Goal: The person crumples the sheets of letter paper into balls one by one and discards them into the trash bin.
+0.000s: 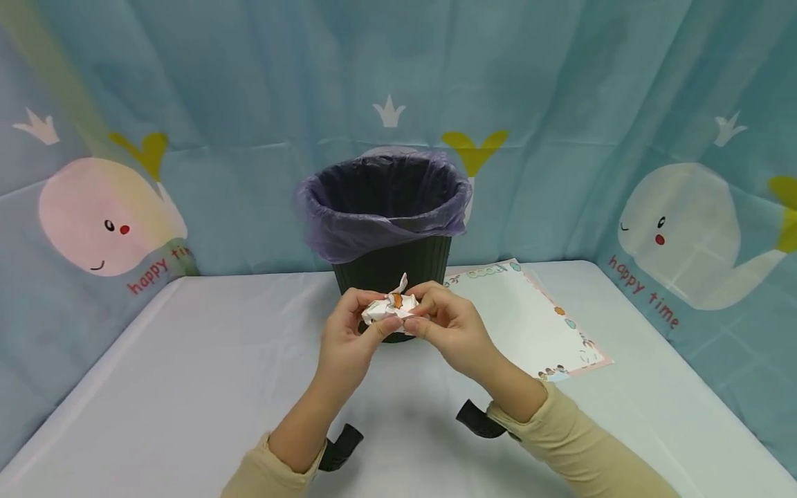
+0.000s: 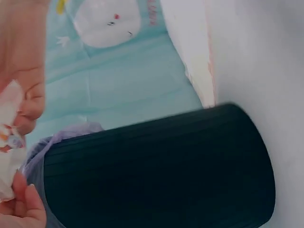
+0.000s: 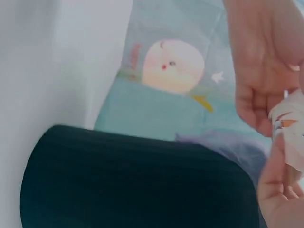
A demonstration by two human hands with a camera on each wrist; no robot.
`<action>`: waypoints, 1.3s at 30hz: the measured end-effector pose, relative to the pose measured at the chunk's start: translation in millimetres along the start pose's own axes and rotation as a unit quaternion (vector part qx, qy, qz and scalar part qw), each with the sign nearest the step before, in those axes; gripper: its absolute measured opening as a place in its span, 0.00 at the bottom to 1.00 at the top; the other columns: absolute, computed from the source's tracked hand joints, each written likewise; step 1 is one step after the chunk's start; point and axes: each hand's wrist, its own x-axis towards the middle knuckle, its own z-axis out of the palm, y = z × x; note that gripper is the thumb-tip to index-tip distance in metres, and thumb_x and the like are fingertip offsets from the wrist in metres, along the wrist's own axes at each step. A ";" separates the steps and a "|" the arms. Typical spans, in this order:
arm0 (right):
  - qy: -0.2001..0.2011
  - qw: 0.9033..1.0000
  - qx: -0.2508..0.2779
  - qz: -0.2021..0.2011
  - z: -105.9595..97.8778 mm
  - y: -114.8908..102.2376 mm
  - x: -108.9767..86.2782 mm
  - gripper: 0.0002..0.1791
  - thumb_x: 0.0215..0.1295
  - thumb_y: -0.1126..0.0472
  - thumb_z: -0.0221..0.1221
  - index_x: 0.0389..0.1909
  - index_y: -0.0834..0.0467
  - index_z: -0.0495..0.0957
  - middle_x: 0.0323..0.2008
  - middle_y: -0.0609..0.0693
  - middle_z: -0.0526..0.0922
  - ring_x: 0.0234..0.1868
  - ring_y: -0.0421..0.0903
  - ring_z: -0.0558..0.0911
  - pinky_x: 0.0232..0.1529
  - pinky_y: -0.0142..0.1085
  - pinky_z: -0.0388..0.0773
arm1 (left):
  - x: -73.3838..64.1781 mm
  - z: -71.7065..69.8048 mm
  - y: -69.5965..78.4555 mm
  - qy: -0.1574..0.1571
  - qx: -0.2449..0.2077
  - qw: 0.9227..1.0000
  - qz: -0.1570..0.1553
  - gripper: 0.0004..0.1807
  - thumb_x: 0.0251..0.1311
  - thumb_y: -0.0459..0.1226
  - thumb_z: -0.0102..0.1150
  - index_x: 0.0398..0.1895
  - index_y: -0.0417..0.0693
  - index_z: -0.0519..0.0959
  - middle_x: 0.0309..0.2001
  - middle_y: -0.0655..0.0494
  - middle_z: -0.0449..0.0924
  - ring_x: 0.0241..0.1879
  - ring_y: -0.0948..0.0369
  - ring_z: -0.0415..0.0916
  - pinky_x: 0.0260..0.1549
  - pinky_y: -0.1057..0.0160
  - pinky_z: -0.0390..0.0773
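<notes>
A crumpled piece of white paper [image 1: 389, 310] with orange and red printed marks is held up in front of the bin, one end twisted upward. My left hand [image 1: 349, 332] pinches its left side between thumb and fingers. On the other side, my right hand [image 1: 451, 328] grips the paper with thumb and bent fingers. Both wrist views show the crumpled paper [image 2: 9, 137] only in part, cut off at the frame edge. Whether anything is wrapped inside cannot be seen.
Behind the hands stands a dark ribbed bin [image 1: 398, 259] lined with a purple plastic bag [image 1: 367, 235]. Right of it, a sheet of paper with a decorated border [image 1: 523, 318] lies on the white table [image 1: 187, 373]. A blue curtain [image 1: 249, 207] with whale prints encloses the back and sides.
</notes>
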 end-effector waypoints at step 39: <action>-0.167 0.925 -0.217 -0.265 -11.9 0.5 6.3 0.13 0.51 0.74 0.50 0.17 0.56 0.60 0.13 0.46 0.62 0.15 0.37 0.60 0.15 0.23 0.55 | -8.0 -13.8 5.8 -0.172 0.345 0.892 0.235 0.06 0.57 0.34 0.51 0.34 0.40 0.69 0.19 0.60 0.67 0.15 0.71 0.59 0.12 0.76 0.63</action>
